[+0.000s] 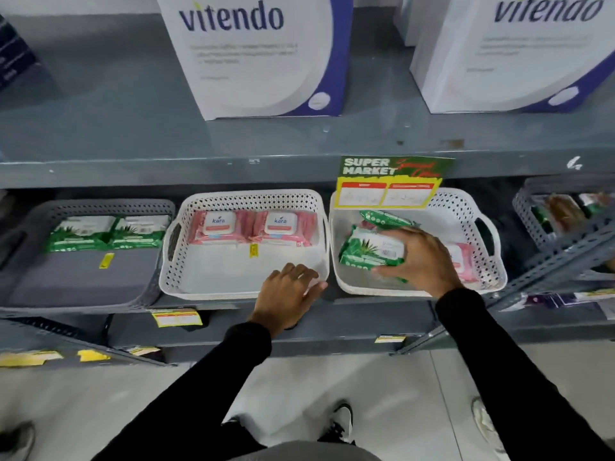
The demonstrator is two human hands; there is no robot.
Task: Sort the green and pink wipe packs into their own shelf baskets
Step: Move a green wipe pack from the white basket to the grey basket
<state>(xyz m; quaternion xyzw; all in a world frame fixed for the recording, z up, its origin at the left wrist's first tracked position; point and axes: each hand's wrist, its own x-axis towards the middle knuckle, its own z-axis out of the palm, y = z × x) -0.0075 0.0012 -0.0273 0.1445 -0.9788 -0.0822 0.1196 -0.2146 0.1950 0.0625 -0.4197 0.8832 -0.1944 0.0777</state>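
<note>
Three baskets stand side by side on the shelf. The grey basket on the left holds two green wipe packs. In the middle white basket lie two pink wipe packs at the back. The right white basket holds mixed packs: a green pack at the back and a pink pack partly hidden. My right hand is closed around a green wipe pack inside that basket. My left hand rests on the middle basket's front right rim, fingers curled over it.
A "Super Market" price sign hangs over the right basket's back edge. Large white "vitendo" boxes stand on the shelf above. Another grey basket with goods is at the far right. Price tags line the shelf edge.
</note>
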